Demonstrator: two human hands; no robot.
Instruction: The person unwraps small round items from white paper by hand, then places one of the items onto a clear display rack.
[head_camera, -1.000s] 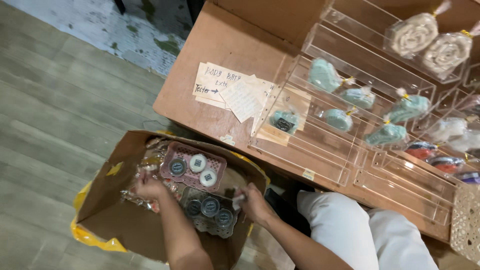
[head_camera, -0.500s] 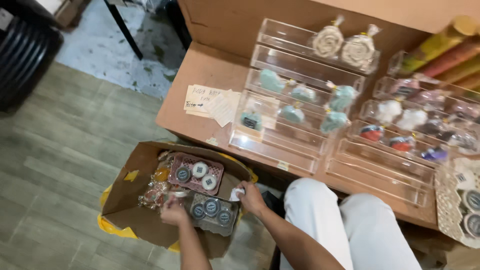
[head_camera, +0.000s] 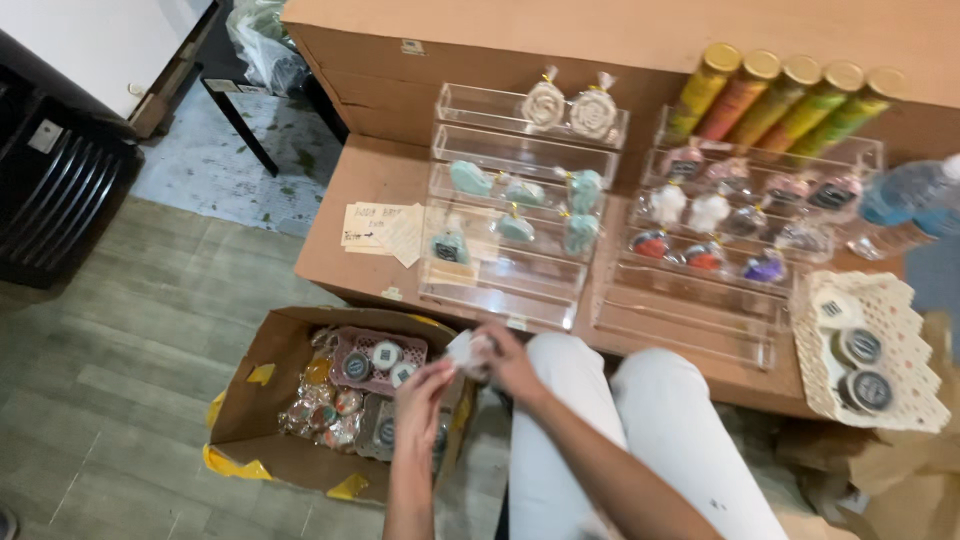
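Holding small wrapped white item (head_camera: 468, 352) up over cardboard box (head_camera: 300, 420) on floor, just below front edge of desk (head_camera: 370, 190). Right hand (head_camera: 510, 362) pinching it, left hand (head_camera: 425, 385) fingers curled at wrapper. Guessing next: steady lift toward clear acrylic rack (head_camera: 510, 250).

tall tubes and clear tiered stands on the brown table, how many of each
tall tubes with gold caps: 5
clear tiered stands: 2
total: 7
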